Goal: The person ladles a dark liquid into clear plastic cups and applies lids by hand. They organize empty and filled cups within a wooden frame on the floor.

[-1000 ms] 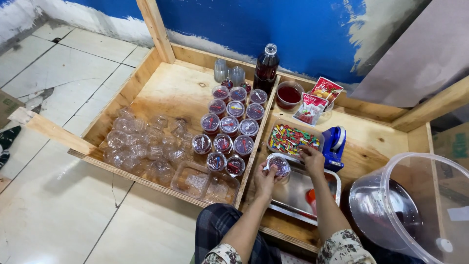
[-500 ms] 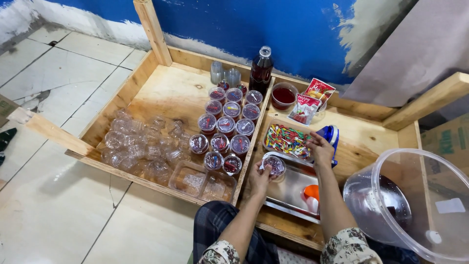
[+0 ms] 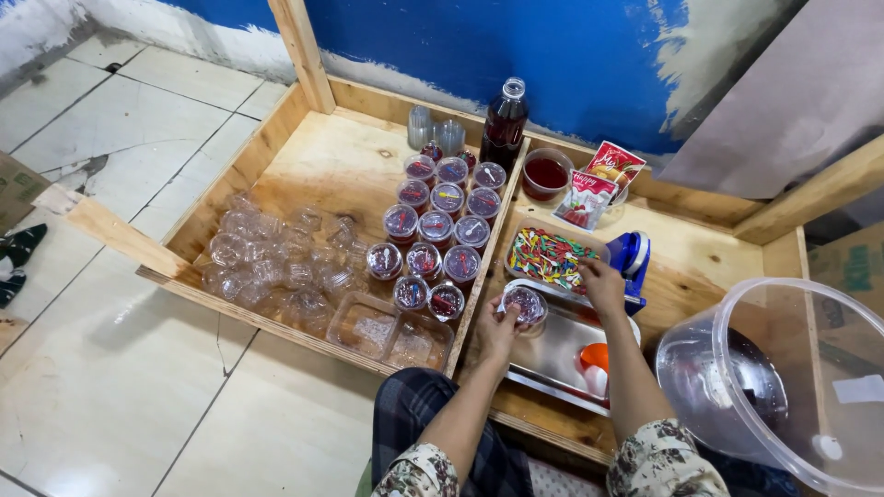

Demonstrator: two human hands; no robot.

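Note:
My left hand [image 3: 498, 329] holds a small clear lidded cup [image 3: 526, 305] of dark red filling above a steel tray [image 3: 552, 354]. My right hand [image 3: 603, 283] reaches over the edge of a clear box of colourful small pieces [image 3: 549, 257]; whether it holds anything I cannot tell. To the left, several filled, lidded cups [image 3: 440, 226] stand in rows on the wooden platform [image 3: 341, 166].
A heap of empty clear cups [image 3: 267, 267] and clear lids in boxes [image 3: 391, 331] lie at left. A dark bottle [image 3: 504, 126], a red-filled bowl [image 3: 545, 173], packets [image 3: 599, 184], a blue tool [image 3: 631, 258], an orange-and-white item [image 3: 595, 365] and a big clear tub [image 3: 778, 387] are nearby.
The view shifted slightly. My right hand has stayed at the box of coloured pieces, and my left hand still holds the cup over the tray.

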